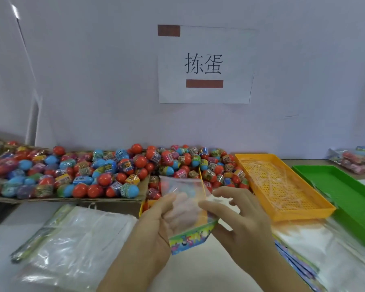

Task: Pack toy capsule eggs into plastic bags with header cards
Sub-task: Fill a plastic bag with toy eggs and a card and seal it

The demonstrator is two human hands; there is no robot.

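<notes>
A clear plastic bag (182, 204), with a colourful printed header card (191, 239) at its near end, is held just above the pale tabletop (200, 275) by both hands. It is gripped by the left hand (154, 224), thumb on the front and fingers visible through the film behind. Its right edge is pinched by the right hand (240, 218), whose other fingers are loosely spread. No egg is seen inside, and whether the far mouth is parted cannot be told.

If the thin film clings to itself, an egg pushed at a closed mouth is likely to be dropped, or the bag pulled out of the pinch.

Stacks of empty bags lie near left (78, 239) and near right (329, 245). These slippery layers could be dragged askew by a passing forearm.

Farther right, a yellow perforated plastic tray (303, 213) and a green plastic tray (346, 199) are set side by side.

Beyond the hands, a heap of multi-coloured toy capsule eggs (105, 175) is piled on flat brown cardboard (82, 200). No raised lip is seen at its near edge, so neighbours may be set rolling onto the table when one egg is lifted out.

Filled bags (354, 163) are seen at the far right.
</notes>
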